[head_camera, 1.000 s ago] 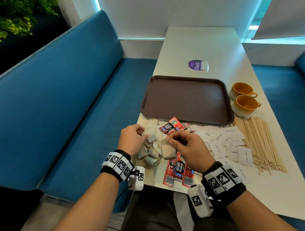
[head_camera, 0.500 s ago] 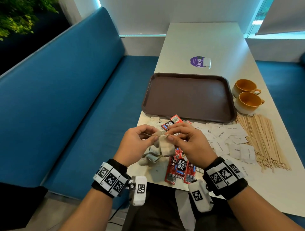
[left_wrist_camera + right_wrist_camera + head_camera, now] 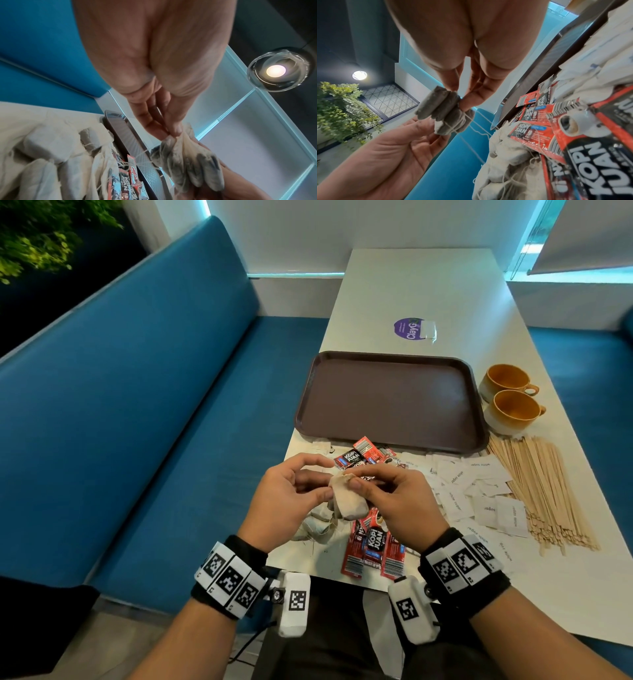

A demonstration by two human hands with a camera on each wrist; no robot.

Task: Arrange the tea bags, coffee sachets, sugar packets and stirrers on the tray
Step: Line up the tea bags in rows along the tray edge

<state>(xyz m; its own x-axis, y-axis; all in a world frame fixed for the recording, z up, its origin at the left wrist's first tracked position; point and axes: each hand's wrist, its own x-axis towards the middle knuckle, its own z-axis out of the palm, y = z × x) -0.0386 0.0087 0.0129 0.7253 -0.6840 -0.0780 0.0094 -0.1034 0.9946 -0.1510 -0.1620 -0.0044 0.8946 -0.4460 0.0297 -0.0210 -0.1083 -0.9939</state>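
1. We sit at a long white table [image 3: 421,289] between blue upholstered benches [image 3: 144,392], with pale walls beyond, green foliage [image 3: 41,237] at the upper left and a round ceiling lamp [image 3: 275,71] overhead.
2. Our left hand [image 3: 291,498] is raised over the near table edge, thumb and fingertips pinching the top of a small bundle of beige paper tea bags [image 3: 346,498].
3. Our right hand [image 3: 394,501] meets it from the other side, its thumb and forefinger pinching the same bundle, which hangs clear of the table; thin white strings wrap round it in the right wrist view.
4. The rectangular dark brown plastic tray [image 3: 390,402] lies just beyond our hands, nothing on it.
5. More loose tea bags [image 3: 318,523] sit in a heap under our left hand, their strings tangled.
6. Red and black coffee sachets [image 3: 373,546] lie beneath our right hand, others just before the tray's near rim.
7. White paper sugar packets [image 3: 479,491] are scattered to the right, beside a spread of pale wooden stirrers [image 3: 541,491].
8. Two ochre ceramic cups [image 3: 510,402] stand just right of the tray; a purple round sticker [image 3: 409,328] lies beyond it.
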